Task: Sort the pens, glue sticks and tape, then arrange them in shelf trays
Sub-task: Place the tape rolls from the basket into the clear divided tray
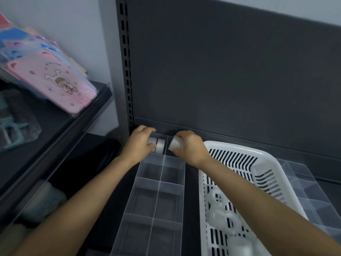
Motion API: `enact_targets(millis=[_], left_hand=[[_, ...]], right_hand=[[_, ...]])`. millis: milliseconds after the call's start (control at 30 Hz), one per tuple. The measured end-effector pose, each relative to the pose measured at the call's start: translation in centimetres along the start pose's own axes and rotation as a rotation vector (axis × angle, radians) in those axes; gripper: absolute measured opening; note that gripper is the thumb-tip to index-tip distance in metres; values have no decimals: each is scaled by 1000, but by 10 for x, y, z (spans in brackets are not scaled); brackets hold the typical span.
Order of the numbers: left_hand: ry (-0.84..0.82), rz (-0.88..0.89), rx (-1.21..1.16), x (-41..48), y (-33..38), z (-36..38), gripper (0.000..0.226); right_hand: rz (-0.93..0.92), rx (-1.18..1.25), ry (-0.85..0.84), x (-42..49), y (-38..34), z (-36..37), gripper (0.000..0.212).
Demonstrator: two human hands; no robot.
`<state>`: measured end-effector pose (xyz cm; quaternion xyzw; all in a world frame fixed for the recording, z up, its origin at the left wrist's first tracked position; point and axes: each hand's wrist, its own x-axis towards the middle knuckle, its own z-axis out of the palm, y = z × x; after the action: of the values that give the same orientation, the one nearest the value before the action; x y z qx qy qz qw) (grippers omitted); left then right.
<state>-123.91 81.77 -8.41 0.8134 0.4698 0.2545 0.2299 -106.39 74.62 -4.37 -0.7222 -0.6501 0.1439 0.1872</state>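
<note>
**Forearms reach over tray and basket to the far cells**

Two bare forearms come in from the bottom edge, cut off by the frame before the elbows. Between them runs a clear divided tray (144, 202), two cells wide, lying lengthwise away from the person on the dark shelf.

At its far end, against the shelf's back panel (221, 71), the left hand (140, 143) is curled over a pair of tape rolls (159, 145). They stand on edge, side by side, in the far-left cell. The fingers cover most of the left roll, and the right one sits in plain sight just beside the fingertips.

The right hand (190, 146) clasps a single pale roll (174, 143) over the far-right cell, with the centre divider between it and the pair. Whether this roll rests on the tray floor or hangs above it I cannot tell.

Just right of the tray, under the right forearm, is a white slotted basket (238, 147). More translucent tape rolls (219, 198) lie inside, blurred and partly hidden by the arm, so I can't count them.

Another clear tray (304, 185) shows beyond the basket, mostly cut off.

On the neighbouring shelf at left, pink and blue packaged covers (60, 80) lean in a stack.
</note>
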Motion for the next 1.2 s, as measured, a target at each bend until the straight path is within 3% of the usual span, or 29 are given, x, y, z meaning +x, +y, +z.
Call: enact_targets(millis=[100, 367, 567, 700, 800, 967, 1200], left_hand=[[24, -41, -17, -9, -2, 6, 48], [10, -76, 16, -12, -2, 7, 36], [37, 8, 130, -17, 6, 1, 37], [59, 139, 141, -29, 27, -1, 30], [39, 230, 130, -38, 52, 2, 26], [-119, 381, 112, -52, 110, 11, 34], [-581, 609, 275, -78, 169, 35, 34]], right_hand=[[-40, -123, -76, 5, 1, 7, 21], [-56, -353, -167, 15, -3, 12, 25], [-97, -186, -175, 10, 4, -6, 51], [-53, -91, -33, -16, 21, -41, 42], [48, -41, -28, -46, 42, -57, 35], [88, -104, -199, -99, 77, -64, 40], [103, -218, -400, -154, 118, -68, 51]])
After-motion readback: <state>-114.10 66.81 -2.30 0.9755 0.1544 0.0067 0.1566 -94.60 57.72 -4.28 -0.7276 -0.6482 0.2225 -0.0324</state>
